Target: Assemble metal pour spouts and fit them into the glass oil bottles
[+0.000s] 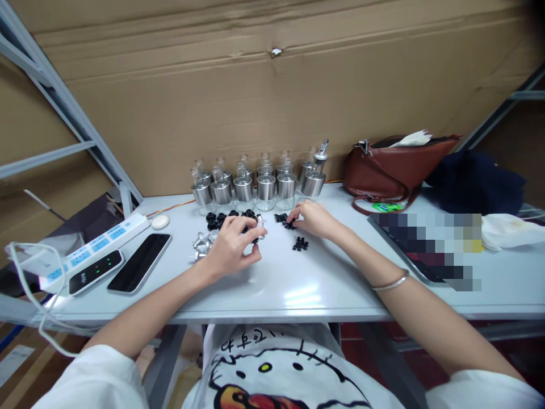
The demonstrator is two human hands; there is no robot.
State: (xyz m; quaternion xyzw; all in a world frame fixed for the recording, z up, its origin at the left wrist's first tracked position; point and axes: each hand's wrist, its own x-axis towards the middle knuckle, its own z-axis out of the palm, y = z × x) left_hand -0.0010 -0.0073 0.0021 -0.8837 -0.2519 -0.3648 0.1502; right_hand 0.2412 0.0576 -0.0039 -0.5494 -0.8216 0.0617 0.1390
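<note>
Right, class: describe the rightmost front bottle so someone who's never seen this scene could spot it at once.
Find the cardboard wall; before it, glass bottles stand in two rows. Go to the right end, near the brown bag: that front bottle alone has a spout rising from its neck.

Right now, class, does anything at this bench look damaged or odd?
Yes: the cardboard behind the bottles has a small ragged hole along a crease, white showing through; it looks torn.
</note>
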